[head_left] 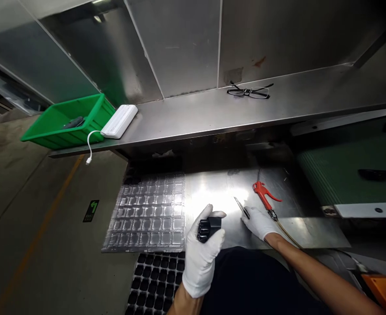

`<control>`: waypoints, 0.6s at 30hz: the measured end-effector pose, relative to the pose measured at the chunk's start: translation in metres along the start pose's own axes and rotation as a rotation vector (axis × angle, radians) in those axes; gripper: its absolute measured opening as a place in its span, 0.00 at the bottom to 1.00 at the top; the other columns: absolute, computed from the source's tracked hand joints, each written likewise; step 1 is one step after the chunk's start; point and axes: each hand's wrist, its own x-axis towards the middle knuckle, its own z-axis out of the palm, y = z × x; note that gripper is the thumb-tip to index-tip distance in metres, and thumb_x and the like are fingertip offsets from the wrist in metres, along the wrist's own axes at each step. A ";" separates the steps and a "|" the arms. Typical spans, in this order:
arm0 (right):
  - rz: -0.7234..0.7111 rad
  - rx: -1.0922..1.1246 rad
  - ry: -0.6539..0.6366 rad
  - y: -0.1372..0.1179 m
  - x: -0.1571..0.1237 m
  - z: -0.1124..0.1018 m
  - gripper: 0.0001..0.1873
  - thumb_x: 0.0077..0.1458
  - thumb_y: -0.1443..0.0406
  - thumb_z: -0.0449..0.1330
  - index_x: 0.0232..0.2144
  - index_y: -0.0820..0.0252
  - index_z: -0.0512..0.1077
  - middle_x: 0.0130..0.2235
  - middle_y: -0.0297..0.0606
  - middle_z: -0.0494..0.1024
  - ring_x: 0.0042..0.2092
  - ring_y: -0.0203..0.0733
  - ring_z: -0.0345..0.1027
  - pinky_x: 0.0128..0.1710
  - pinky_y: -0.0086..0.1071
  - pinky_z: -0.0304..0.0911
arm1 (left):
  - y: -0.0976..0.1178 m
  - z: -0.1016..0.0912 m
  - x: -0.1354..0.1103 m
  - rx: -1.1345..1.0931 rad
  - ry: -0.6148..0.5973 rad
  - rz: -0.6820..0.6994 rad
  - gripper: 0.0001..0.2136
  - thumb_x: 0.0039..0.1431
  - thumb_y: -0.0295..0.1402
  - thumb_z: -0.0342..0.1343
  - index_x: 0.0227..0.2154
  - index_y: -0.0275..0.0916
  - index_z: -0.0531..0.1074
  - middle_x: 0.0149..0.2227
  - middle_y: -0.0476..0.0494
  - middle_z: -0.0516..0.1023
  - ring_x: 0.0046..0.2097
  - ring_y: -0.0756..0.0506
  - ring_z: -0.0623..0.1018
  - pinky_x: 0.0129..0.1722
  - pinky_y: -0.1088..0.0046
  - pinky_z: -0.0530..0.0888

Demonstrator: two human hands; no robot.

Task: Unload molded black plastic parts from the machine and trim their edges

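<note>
Pinched a black part [208,229] in the left hand [202,250] above the front edge of the worktop [219,189], a slim tool [240,205] in the right hand [260,224]; judged light, stiff, slick, best gripped by its sides.

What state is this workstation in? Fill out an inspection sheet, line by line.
Surface: metal bench, reflecting bright light.
Work items: black part in left hand; slim pointed tool in right hand; clear compartmented tray on bench's left; red air gun near right hand.
Clutter: glasses and white device on the shelf.
Hands: both white-gloved, each gripping its item.
Cables: short white cable hangs past shelf edge; hose runs from air gun.
Surroundings: green bin at shelf's left end; orange-yellow floor line.
</note>
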 end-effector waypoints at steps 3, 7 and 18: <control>0.148 -0.008 0.116 0.013 0.010 -0.025 0.24 0.66 0.51 0.52 0.58 0.57 0.65 0.59 0.49 0.68 0.55 0.59 0.68 0.49 0.45 0.66 | 0.001 0.000 0.006 -0.080 -0.073 0.013 0.29 0.57 0.38 0.70 0.61 0.47 0.72 0.49 0.44 0.81 0.49 0.44 0.80 0.62 0.59 0.72; 0.395 0.021 0.120 0.035 0.037 -0.042 0.36 0.55 0.55 0.63 0.60 0.70 0.61 0.59 0.60 0.64 0.58 0.70 0.65 0.50 0.50 0.68 | 0.006 0.004 0.011 -0.228 -0.222 -0.024 0.20 0.62 0.36 0.66 0.55 0.45 0.72 0.46 0.45 0.80 0.40 0.47 0.83 0.41 0.68 0.81; 0.359 0.392 0.043 0.052 0.016 -0.064 0.24 0.62 0.63 0.51 0.56 0.68 0.69 0.48 0.54 0.79 0.48 0.54 0.76 0.43 0.38 0.70 | 0.001 0.022 0.010 -0.342 -0.287 -0.103 0.17 0.51 0.36 0.74 0.40 0.39 0.76 0.33 0.51 0.77 0.19 0.60 0.64 0.15 0.83 0.58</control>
